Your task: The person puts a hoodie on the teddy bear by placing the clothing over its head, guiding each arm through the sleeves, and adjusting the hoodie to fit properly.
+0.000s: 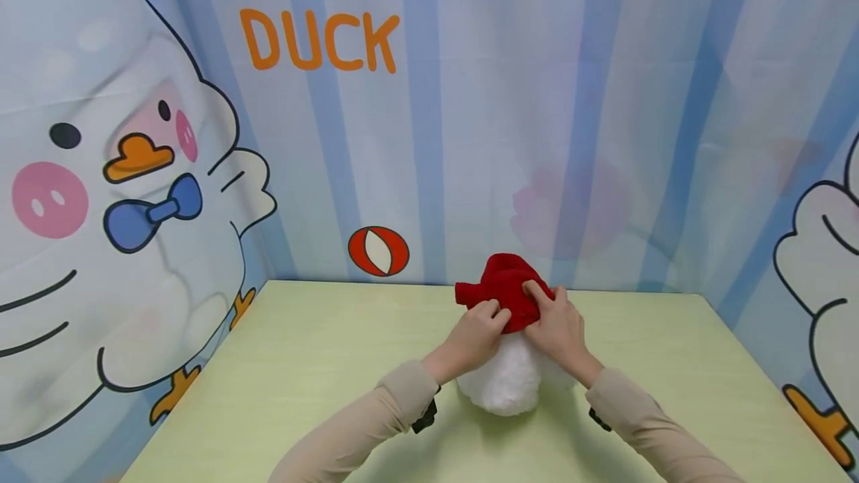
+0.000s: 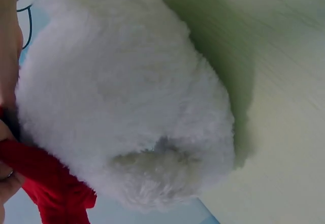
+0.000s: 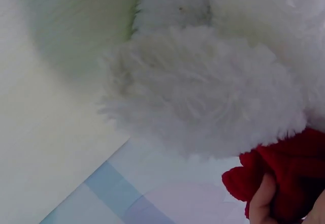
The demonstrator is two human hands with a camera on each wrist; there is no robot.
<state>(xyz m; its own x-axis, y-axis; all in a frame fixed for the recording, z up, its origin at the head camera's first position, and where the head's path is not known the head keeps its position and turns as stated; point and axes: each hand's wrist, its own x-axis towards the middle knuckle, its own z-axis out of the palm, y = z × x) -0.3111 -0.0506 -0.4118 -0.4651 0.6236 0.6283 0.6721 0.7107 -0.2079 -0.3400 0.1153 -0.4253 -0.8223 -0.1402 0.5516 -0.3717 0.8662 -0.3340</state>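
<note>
A fluffy white plush toy (image 1: pixel 499 379) is on the table, its upper part covered by a small red garment (image 1: pixel 506 282) of soft cloth. A short sleeve-like tube sticks out of the garment on the left. My left hand (image 1: pixel 473 338) pinches the garment's lower left edge; in the left wrist view its fingers (image 2: pixel 7 181) hold the red cloth against the white fur. On the other side my right hand (image 1: pixel 560 326) grips the cloth between thumb and fingers. The right wrist view shows a furry white limb (image 3: pixel 203 97) beside the red cloth. The toy's head is hidden.
The pale yellow-green table (image 1: pixel 322 364) extends to both sides of the toy. Behind it hangs a blue-striped curtain (image 1: pixel 470 133) printed with ducks, a ball and the word DUCK. Dark wrist straps (image 1: pixel 425 417) show below the beige sleeves.
</note>
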